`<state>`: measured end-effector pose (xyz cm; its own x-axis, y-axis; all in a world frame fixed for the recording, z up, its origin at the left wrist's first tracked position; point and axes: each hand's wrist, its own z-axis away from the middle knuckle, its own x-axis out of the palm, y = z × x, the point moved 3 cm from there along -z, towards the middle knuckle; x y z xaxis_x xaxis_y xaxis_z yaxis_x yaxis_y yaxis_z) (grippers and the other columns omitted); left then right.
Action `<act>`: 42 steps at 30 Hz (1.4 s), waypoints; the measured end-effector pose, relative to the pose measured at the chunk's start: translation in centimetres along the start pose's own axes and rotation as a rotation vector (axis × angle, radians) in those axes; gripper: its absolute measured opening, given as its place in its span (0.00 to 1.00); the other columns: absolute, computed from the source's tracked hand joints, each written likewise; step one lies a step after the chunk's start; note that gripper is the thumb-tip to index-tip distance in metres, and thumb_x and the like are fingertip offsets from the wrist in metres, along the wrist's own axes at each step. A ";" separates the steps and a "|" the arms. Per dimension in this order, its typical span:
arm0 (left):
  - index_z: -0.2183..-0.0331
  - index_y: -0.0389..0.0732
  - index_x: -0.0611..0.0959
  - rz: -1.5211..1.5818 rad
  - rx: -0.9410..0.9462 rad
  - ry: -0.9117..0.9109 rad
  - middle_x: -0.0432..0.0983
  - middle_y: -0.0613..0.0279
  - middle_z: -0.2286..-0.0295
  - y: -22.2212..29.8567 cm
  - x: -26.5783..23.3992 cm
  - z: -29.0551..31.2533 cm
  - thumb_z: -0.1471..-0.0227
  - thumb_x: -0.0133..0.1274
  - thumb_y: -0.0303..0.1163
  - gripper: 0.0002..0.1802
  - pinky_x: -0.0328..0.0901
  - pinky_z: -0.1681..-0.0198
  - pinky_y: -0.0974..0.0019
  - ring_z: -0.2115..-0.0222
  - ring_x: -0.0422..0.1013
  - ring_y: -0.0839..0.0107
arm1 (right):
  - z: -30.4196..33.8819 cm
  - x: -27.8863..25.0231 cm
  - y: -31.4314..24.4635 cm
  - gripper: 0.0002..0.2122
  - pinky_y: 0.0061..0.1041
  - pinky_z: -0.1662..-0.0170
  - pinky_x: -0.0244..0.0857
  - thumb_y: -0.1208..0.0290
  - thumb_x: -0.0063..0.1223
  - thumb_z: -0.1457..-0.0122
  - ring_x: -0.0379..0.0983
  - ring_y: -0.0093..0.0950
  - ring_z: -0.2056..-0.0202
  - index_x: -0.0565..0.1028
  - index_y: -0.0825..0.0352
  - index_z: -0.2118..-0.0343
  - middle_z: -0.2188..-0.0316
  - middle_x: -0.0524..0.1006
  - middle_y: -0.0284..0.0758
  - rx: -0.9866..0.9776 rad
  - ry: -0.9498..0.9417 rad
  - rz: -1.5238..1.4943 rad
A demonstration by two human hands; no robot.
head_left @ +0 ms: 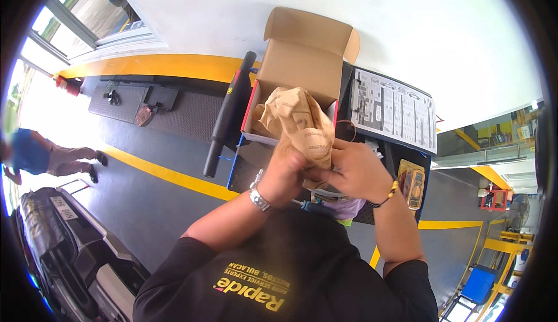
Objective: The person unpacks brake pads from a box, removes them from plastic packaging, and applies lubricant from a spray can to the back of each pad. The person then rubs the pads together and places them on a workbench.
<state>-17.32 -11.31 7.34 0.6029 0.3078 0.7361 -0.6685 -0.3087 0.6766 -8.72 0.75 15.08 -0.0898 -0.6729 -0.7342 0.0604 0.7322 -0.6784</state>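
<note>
Paper (297, 115): brown, crumpled, bunched before the open box (305, 52). Handling, I judge: slow, low grip, lest it tear. My left hand (283, 174): closed round the paper's lower end. My right hand (361, 171): curled against it; blurred, I cannot tell its grip. Rightward: clipboard (395, 110), meter (414, 188).

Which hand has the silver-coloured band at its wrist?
The left hand: its wrist carries the silver-coloured band, whereas the right hand has a dark-and-gold bracelet instead.

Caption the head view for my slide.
The bare left hand grips crumpled brown paper, the right hand against it, at an open brown cardboard box.
</note>
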 end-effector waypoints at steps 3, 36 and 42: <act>0.36 0.42 0.58 0.236 -0.052 0.001 0.63 0.59 0.40 0.3 0.2 -1.4 0.59 0.54 0.75 0.62 0.57 0.37 0.51 0.40 0.63 0.60 | 0.4 -2.3 1.2 0.11 0.30 0.59 0.70 0.67 0.55 0.38 0.77 0.38 0.63 0.79 0.69 0.58 0.61 0.79 0.39 -0.106 0.099 -0.330; 0.36 0.47 0.62 0.775 -0.083 -0.260 0.62 0.58 0.40 -1.5 -1.8 -2.7 0.38 0.36 0.63 0.39 0.57 0.37 0.53 0.40 0.61 0.61 | 3.0 -4.9 -8.6 0.08 0.35 0.74 0.68 0.65 0.56 0.45 0.75 0.37 0.77 0.77 0.64 0.71 0.78 0.77 0.34 -0.208 -0.175 -0.058; 0.38 0.42 0.60 0.293 0.185 0.285 0.63 0.55 0.42 1.6 1.6 -4.6 0.34 0.35 0.55 0.34 0.62 0.41 0.52 0.42 0.64 0.58 | -0.3 -0.4 -5.0 0.13 0.40 0.66 0.71 0.58 0.54 0.41 0.77 0.44 0.70 0.78 0.64 0.63 0.74 0.79 0.39 0.265 0.139 0.154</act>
<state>-19.42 -7.12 9.52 0.2383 0.4114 0.8797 -0.6881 -0.5677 0.4519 -9.25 -2.57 18.80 -0.1930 -0.5226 -0.8305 0.3385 0.7589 -0.5563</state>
